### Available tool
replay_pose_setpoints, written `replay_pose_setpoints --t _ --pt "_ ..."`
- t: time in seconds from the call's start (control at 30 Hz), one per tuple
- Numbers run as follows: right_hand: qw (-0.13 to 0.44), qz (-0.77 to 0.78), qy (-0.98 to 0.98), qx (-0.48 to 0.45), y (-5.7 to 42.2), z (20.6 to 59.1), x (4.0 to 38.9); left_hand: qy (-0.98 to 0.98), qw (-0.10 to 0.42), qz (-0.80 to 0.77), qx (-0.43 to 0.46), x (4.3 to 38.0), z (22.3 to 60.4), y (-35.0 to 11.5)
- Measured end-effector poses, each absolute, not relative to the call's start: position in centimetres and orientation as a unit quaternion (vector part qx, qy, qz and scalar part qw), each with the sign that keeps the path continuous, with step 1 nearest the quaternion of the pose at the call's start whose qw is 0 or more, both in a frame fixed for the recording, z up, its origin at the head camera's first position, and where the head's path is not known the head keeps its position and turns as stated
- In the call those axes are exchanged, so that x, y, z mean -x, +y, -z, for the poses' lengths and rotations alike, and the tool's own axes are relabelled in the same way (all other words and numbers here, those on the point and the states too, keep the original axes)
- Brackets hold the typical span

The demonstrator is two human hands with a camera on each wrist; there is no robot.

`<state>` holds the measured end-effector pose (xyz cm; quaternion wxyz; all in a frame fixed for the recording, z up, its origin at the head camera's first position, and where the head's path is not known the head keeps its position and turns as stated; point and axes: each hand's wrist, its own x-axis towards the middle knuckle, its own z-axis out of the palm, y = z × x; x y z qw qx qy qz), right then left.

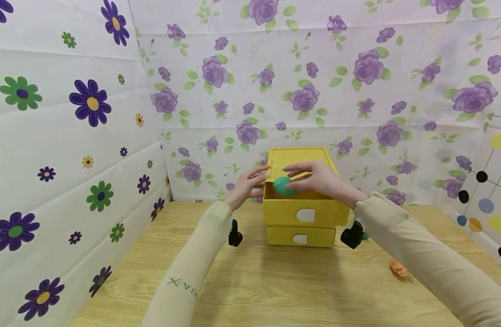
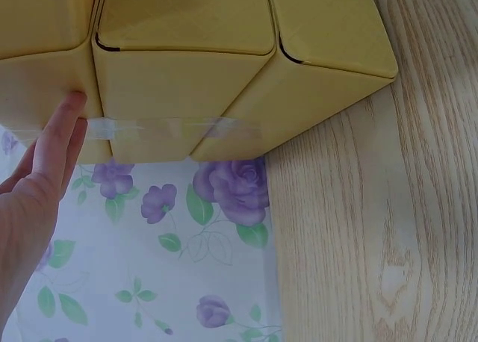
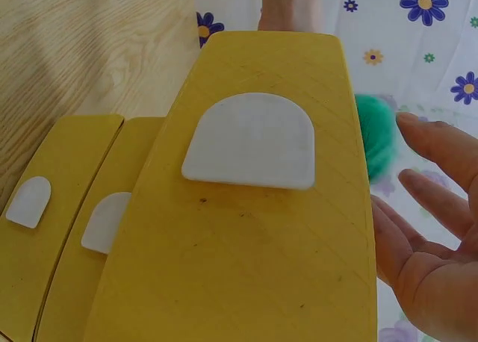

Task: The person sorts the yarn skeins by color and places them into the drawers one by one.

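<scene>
A yellow drawer unit with white tab handles stands on the table, its top drawer pulled out. Over that drawer's opening is a green yarn ball, which looks blurred in the right wrist view. My right hand is above the drawer, fingers spread around the ball's right side; in the right wrist view a small gap separates the fingertips from the ball. On the unit's left side, my left hand has its fingers extended, fingertips against the yellow side wall near a strip of clear tape.
An orange knitted piece lies on the wooden table, right of the unit. Something green shows partly behind the right wrist camera. Flowered sheets hang behind and at the left.
</scene>
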<state>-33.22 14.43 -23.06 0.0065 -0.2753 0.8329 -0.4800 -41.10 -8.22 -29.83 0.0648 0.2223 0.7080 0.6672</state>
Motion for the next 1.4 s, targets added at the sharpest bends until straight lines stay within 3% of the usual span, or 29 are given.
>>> replay_pose_setpoints --t 0.7,1.2,1.4 --pt "0.031 0.569 0.777 0.268 16.1 21.9 32.2 0.702 0.066 -0.673 -0.225 41.1 29.7 -8.1" --pt "0.027 0.592 0.757 0.276 20.1 21.8 31.6 0.701 0.063 -0.675 -0.221 41.1 29.9 -8.1" --pt "-0.002 0.583 0.769 0.262 21.9 21.6 31.2 0.703 0.06 -0.673 -0.22 41.0 29.9 -8.1"
